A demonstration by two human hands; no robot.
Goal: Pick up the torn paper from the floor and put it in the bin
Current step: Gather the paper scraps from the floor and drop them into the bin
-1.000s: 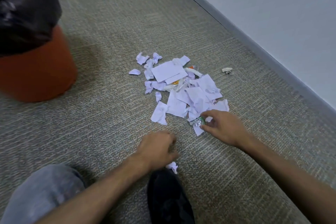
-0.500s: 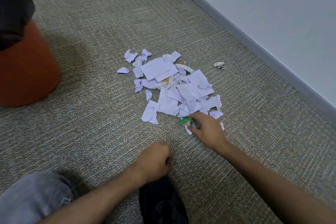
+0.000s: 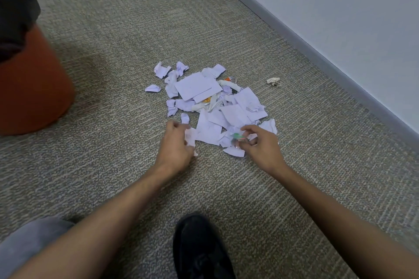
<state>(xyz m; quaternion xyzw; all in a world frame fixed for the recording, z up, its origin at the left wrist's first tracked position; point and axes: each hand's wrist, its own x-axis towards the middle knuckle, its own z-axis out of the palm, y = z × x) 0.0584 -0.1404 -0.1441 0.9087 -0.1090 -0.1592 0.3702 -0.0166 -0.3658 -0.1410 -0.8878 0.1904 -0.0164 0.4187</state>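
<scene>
Torn paper (image 3: 199, 89) lies in a loose heap on the carpeted floor (image 3: 118, 20), mid-scene, well right of the bin (image 3: 34, 88). The pieces are white, some flat and rectangular, others crumpled or curled into strips; small orange scraps show among them.

Left hand (image 3: 175, 150) is at the near left edge of the heap, its fingers (image 3: 174, 125) curled round a crumpled white scrap (image 3: 190, 138) — gripped. Right hand (image 3: 260, 146) is at the near right edge, fingers bent, thumb and forefinger pinching a small green and clear wrapper (image 3: 237, 137); this part is blurred. A flat torn piece (image 3: 234, 151) lies just below that pinch, touching the carpet.

One crumpled cream wad (image 3: 273, 81) sits apart from the heap, far right, near the grey skirting (image 3: 317, 54).

The bin is round, orange-brown, smooth-walled, lined with a black plastic bag (image 3: 15, 7) folded over its rim. The carpet is short-pile, grey-beige, striped in weave. A black shoe (image 3: 199, 249) rests at near centre.
</scene>
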